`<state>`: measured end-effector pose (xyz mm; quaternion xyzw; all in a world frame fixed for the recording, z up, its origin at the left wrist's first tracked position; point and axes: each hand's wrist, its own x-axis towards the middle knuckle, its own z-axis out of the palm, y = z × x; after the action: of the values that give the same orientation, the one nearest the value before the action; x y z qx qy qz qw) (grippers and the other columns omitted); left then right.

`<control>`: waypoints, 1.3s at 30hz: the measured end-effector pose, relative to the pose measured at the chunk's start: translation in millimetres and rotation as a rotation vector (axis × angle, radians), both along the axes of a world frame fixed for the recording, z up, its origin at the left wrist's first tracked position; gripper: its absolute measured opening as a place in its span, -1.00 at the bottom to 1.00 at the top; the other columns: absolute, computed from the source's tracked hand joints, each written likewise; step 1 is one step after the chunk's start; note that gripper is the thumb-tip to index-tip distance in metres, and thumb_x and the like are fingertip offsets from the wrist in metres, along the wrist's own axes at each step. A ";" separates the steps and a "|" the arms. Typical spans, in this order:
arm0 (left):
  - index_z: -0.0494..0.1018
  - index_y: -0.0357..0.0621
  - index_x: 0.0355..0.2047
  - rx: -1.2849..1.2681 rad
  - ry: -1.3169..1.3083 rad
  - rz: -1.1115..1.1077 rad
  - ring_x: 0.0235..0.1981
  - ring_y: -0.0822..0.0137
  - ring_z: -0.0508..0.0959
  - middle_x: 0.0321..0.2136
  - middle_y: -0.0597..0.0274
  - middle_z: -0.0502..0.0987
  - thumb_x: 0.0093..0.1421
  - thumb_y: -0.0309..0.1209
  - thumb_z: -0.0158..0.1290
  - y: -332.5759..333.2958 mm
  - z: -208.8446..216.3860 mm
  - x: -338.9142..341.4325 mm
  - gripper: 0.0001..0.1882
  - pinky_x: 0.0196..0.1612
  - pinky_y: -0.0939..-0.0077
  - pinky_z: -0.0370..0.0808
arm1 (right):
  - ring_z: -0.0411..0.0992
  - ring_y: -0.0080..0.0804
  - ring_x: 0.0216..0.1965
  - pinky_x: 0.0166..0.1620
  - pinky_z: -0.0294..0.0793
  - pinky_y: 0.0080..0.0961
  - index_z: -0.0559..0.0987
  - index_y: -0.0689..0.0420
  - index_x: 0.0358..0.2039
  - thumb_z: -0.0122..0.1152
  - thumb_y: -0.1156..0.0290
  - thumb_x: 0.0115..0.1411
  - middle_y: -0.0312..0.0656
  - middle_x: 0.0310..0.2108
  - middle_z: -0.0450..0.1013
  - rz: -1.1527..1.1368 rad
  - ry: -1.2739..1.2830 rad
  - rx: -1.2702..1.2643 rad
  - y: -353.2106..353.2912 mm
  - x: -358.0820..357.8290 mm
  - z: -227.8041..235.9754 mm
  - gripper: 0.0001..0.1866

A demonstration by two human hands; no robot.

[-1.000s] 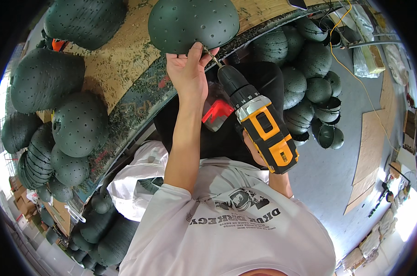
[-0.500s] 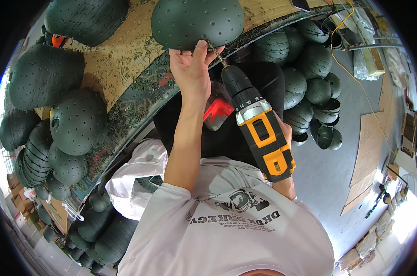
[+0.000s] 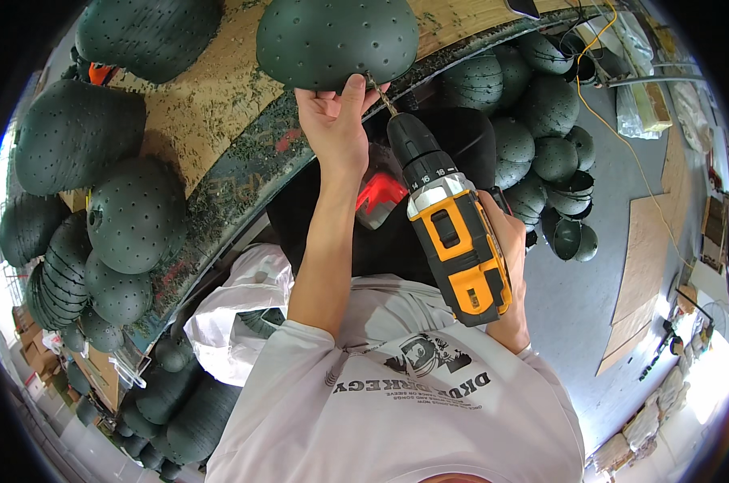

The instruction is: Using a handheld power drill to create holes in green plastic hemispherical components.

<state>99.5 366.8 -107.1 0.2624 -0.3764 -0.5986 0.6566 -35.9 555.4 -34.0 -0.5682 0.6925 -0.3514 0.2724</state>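
A dark green dome-shaped shell (image 3: 336, 40) dotted with holes is at the table's near edge. My left hand (image 3: 335, 125) grips its near rim, thumb on the outside and fingers tucked under, partly hidden. A yellow-and-black cordless drill (image 3: 461, 249) is in my right hand (image 3: 507, 233), which is wrapped around the handle on its right side; most of those fingers are out of sight behind the drill. Its thin drill bit (image 3: 383, 95) points up and left, with the tip at the shell's rim just right of my left thumb. Whether the tip is inside a hole I cannot tell.
More green shells (image 3: 135, 213) in stacks line the table's left side. Other nested shells (image 3: 545, 105) lie on the floor to the right. Dark shavings litter the wooden tabletop (image 3: 212, 97). A yellow cable (image 3: 634, 161) trails across the floor at right. A white bag (image 3: 220, 322) hangs beside my left arm.
The shell has shifted slightly left and turned a little in my left hand. The drill's body has swung slightly left and down, and more of my right hand shows.
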 end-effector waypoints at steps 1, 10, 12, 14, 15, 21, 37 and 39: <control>0.28 -0.19 0.04 -0.006 0.002 -0.006 -0.01 0.17 0.59 -0.02 0.16 0.50 0.32 -0.62 0.06 -0.1 0.5 -0.3 -0.67 0.02 -0.02 0.66 | 0.49 -0.14 -0.55 -0.42 0.43 -0.42 0.55 0.25 -0.03 0.32 0.47 0.10 -0.03 -0.50 0.50 -0.001 0.000 0.000 -1.4 -0.5 4.2 -0.61; 0.25 -0.23 0.06 0.021 0.030 0.024 -0.06 0.23 0.60 -0.09 0.15 0.52 0.30 -0.61 0.11 1.3 5.7 -5.1 -0.62 -0.02 0.07 0.68 | 0.58 -0.12 -0.46 -0.40 0.51 -0.42 0.57 0.26 -0.06 0.37 0.49 0.06 -0.04 -0.43 0.56 0.078 0.165 -0.101 -9.3 -9.4 10.9 -0.60; 0.25 -0.24 0.06 0.019 0.032 0.015 -0.07 0.24 0.60 -0.10 0.14 0.53 0.29 -0.61 0.11 0.5 4.6 -6.5 -0.62 -0.03 0.09 0.69 | 0.57 -0.13 -0.47 -0.40 0.51 -0.41 0.58 0.25 -0.08 0.37 0.49 0.06 -0.05 -0.44 0.56 0.091 0.171 -0.145 -11.9 -12.7 13.3 -0.62; 0.25 -0.24 0.05 0.015 0.030 0.009 -0.07 0.24 0.60 -0.10 0.13 0.53 0.29 -0.62 0.11 -0.1 1.3 -4.9 -0.62 -0.03 0.10 0.69 | 0.56 -0.17 -0.48 -0.42 0.50 -0.38 0.59 0.21 -0.11 0.36 0.46 0.05 -0.11 -0.46 0.55 0.116 0.265 -0.156 -14.1 -18.0 14.7 -0.65; 0.26 -0.23 0.06 -0.003 -0.002 -0.002 -0.04 0.22 0.60 -0.06 0.13 0.51 0.31 -0.62 0.08 -0.1 -0.3 -3.7 -0.64 -0.02 0.08 0.69 | 0.56 -0.17 -0.48 -0.42 0.50 -0.38 0.59 0.21 -0.11 0.36 0.46 0.05 -0.11 -0.46 0.55 0.115 0.265 -0.156 -16.1 -21.1 15.8 -0.65; 0.27 -0.21 0.08 -0.005 -0.037 -0.006 -0.03 0.21 0.59 -0.04 0.14 0.50 0.32 -0.65 0.04 2.2 -2.3 -4.2 -0.65 -0.02 0.10 0.70 | 0.54 -0.24 -0.49 -0.43 0.48 -0.39 0.60 0.19 -0.14 0.34 0.43 0.04 -0.20 -0.48 0.53 0.212 0.432 -0.212 -25.1 -34.6 33.3 -0.67; 0.23 -0.26 0.12 0.053 0.056 0.010 -0.07 0.21 0.60 -0.03 0.15 0.45 0.40 -0.55 -0.09 9.7 4.0 -6.6 -0.69 0.05 0.08 0.65 | 0.53 -0.15 -0.52 -0.47 0.45 -0.37 0.56 0.19 -0.21 0.35 0.49 0.06 -0.10 -0.51 0.52 0.149 0.252 -0.114 -23.2 -22.2 22.8 -0.74; 0.23 -0.25 0.12 0.050 0.063 0.015 -0.07 0.21 0.60 -0.02 0.15 0.44 0.40 -0.55 -0.09 9.8 2.0 -7.8 -0.69 0.05 0.07 0.65 | 0.54 -0.13 -0.51 -0.46 0.45 -0.38 0.55 0.19 -0.20 0.34 0.49 0.07 -0.09 -0.51 0.52 0.151 0.220 -0.116 -25.4 -23.7 20.9 -0.73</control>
<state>91.7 376.6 -105.1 0.2624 -0.3388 -0.6109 0.6657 -59.7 530.0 -13.1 -0.6684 0.6521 -0.3049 0.1873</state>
